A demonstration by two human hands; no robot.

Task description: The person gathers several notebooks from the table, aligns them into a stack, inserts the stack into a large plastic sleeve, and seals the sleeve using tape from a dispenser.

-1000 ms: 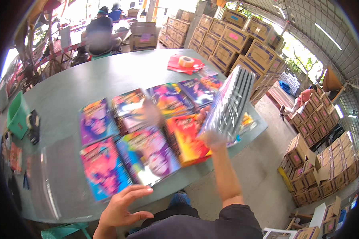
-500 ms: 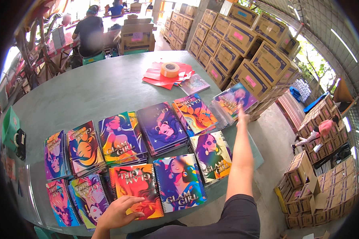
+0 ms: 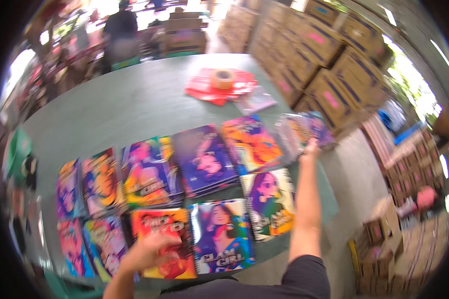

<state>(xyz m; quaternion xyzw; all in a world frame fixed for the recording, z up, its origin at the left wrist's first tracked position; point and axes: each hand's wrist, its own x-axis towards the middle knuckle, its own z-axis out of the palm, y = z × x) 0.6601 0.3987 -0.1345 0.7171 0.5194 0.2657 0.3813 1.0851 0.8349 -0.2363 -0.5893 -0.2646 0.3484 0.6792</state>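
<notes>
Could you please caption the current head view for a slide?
Spiral notebooks in two rows on a green table, right hand at a plastic-wrapped bundle.

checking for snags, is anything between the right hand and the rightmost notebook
Nothing visible stands between them: the right hand is at the near edge of the rightmost notebook, with clear plastic to its left; blur hides exact contact.

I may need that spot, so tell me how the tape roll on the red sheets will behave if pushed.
The tape roll will likely slide rather than roll, since it lies flat. The red sheets beneath look thin, so they may drag along. Stood on edge, its round outline could let it roll.
</notes>
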